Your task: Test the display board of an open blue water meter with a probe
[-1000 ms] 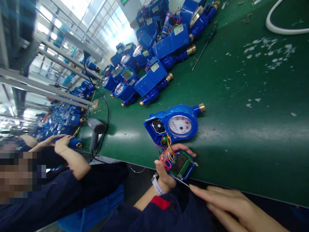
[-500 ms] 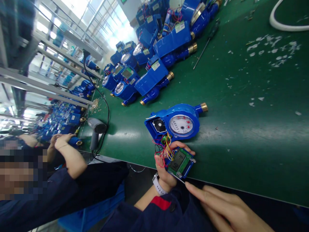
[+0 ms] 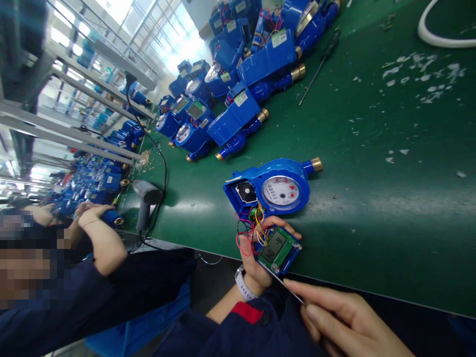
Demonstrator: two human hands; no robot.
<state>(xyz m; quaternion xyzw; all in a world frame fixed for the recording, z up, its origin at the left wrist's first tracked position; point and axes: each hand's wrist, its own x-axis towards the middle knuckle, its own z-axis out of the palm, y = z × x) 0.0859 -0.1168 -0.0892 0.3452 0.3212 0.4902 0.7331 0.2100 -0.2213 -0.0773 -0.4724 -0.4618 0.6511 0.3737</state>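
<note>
Many meters [image 3: 234,118] and a screwdriver [image 3: 329,47] lie beyond; left hand [image 3: 257,272] grips a display [image 3: 274,247], right hand [image 3: 340,315] pinches a rod [image 3: 293,293].

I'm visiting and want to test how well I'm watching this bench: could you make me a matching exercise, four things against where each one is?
Things
1. Display board
2. Screwdriver
3. Thin metal rod
4. Grey dryer-shaped tool

Places
A. Between the fingers of the right hand
B. Near a black cable
C. In the left hand, wires running from it to a blue meter
D. Lying on the green tabletop

Pairs: 1-C, 2-D, 3-A, 4-B
</note>
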